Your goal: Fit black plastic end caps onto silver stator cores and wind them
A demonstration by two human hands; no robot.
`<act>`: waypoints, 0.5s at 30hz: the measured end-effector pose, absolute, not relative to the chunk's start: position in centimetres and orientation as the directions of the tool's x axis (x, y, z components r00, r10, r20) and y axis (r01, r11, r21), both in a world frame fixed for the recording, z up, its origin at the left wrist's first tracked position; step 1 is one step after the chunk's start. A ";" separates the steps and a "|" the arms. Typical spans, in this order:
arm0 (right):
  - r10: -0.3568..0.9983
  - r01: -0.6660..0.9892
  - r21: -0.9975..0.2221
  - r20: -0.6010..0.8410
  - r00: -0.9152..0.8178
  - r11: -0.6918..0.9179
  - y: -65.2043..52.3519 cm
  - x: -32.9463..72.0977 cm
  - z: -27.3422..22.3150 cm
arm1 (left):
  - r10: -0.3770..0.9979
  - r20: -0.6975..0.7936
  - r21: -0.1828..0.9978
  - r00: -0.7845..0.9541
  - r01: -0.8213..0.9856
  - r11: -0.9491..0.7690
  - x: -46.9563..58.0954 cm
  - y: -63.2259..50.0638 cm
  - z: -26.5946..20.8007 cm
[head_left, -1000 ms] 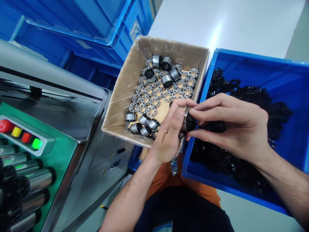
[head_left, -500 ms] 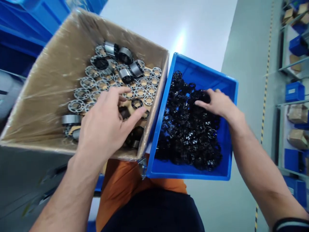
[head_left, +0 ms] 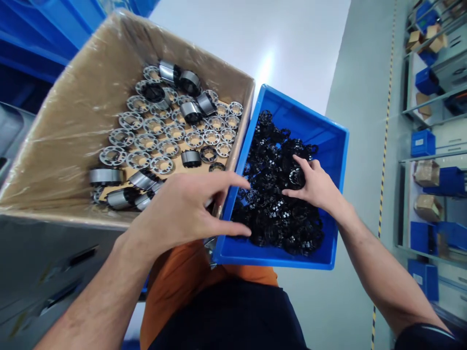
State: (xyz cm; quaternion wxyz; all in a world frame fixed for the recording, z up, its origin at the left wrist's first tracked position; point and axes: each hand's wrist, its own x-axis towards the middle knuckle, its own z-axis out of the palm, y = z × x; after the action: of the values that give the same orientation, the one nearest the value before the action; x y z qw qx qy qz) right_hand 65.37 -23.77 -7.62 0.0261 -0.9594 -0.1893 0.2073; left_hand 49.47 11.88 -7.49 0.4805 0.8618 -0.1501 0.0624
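My left hand [head_left: 189, 206] is above the shared edge of the cardboard box [head_left: 80, 116] and the blue bin [head_left: 279, 266]. Its thumb and forefinger are spread, with nothing seen between them. My right hand [head_left: 317, 184] is inside the bin, thumb and fingers apart around a black ring-shaped part [head_left: 296, 177]; a grip on it is not visible. A heap of black plastic ring parts [head_left: 272, 204] fills much of the bin. In the box stand silver ring-shaped metal cores [head_left: 161, 165] in rows. Several cores with black end pieces, such as one metal core [head_left: 191, 158], lie on and among them.
The box is lined with clear plastic film. Behind both containers is a white tabletop [head_left: 292, 39]. Blue crates [head_left: 47, 29] stand at the upper left. To the right, a floor with a striped tape line [head_left: 383, 175] leads to shelves [head_left: 430, 112] holding bins and cartons.
My left hand has moved right, from over the box to the bin's edge. My right hand has shifted toward me and left within the bin, and its fingers have spread. The view has shifted slightly.
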 end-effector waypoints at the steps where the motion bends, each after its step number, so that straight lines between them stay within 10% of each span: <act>1: 0.389 0.358 -0.151 -0.370 0.844 -0.921 -23.0 65.4 -7.9 | -0.285 0.316 0.734 0.905 -0.424 -0.531 48.9 11.3 -7.2; 5: 0.483 0.408 -0.276 -0.320 0.815 -0.870 -22.1 65.6 -6.0 | -0.525 0.379 0.448 0.762 -0.647 -0.617 45.1 7.6 -6.8; 15: 0.503 0.526 -0.090 -0.465 0.729 -0.846 -32.9 51.2 -4.1 | -0.499 0.288 0.468 0.817 -0.575 -0.672 41.8 3.8 -9.7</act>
State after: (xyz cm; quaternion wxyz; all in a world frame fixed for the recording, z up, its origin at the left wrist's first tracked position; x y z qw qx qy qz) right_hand 51.18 -32.95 -4.09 -0.0237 -0.9294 -0.2767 0.2432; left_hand 41.77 3.83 -9.65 0.2785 0.9117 -0.2944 0.0682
